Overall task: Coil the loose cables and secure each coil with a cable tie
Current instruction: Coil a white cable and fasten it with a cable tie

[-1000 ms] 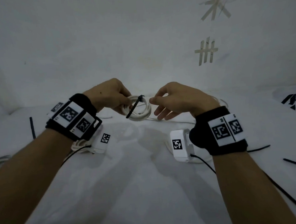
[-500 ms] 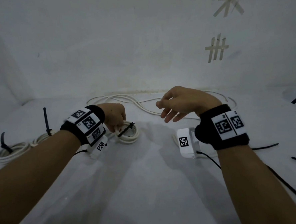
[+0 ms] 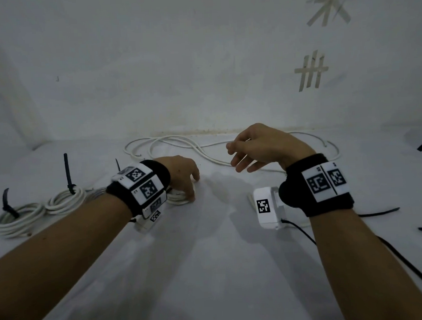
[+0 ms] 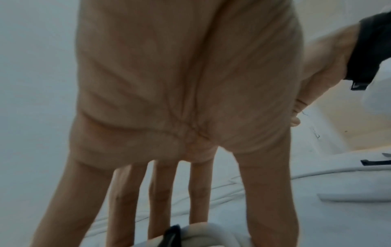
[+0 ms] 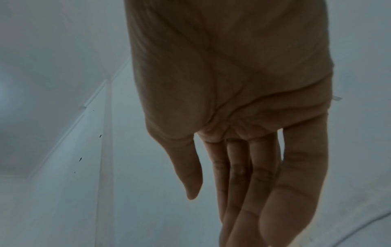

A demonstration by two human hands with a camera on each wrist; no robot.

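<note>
- The left hand (image 3: 181, 176) reaches straight, spread fingers down over a small coil of white round cable (image 3: 180, 198) lying on the white table surface (image 3: 211, 271); the left-wrist view shows no finger curled round it, so the hand is relaxed and lays the coil down rather than gripping it. A black plastic cable tie (image 4: 172, 234) shows on that coil at the bottom of the wrist view.
- Far left lie two more tied white coils: the outer coil (image 3: 18, 221) and, just beside it, the inner coil (image 3: 66, 200), each with a black tie tail standing up.
- Behind the hands, against the wall, the loose white cable (image 3: 179, 147) sprawls in wide uncoiled loops; it looks like the next one to do.
- The right hand (image 3: 261, 147) hovers above that loose cable, fingers slack and holding nothing.
- Far right, spare black cable ties (image 3: 381, 211) lie flat on the table, well apart from the coils.
- To do this step well, I judge: let the coil settle flat near the tied pair, clear of the loose loops, so lifting the fingers away does not drag it; then take the loose cable by one end, not mid-loop, to avoid tangles.
</note>
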